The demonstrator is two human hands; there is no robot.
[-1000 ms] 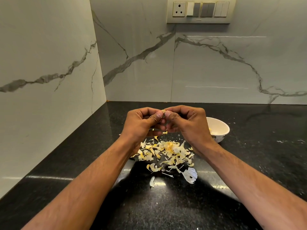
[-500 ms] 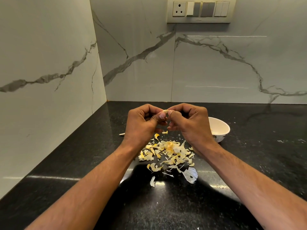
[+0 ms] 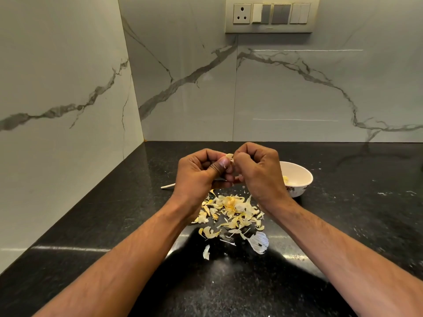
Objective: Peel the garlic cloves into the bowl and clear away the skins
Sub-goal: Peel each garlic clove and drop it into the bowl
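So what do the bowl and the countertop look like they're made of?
The bowl looks like glazed ceramic, possibly melamine: smooth white inside, dark printed pattern outside. The countertop looks like polished black granite: fine pale speckles and mirror-like reflections of light.

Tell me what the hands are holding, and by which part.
Both hands, left hand and right hand, pinch one garlic clove between their fingertips; only its top shows, so the exact hold cannot be told.

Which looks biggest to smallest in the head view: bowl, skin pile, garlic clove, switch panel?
1. switch panel
2. skin pile, close to the panel, unsure
3. bowl, partly hidden
4. garlic clove
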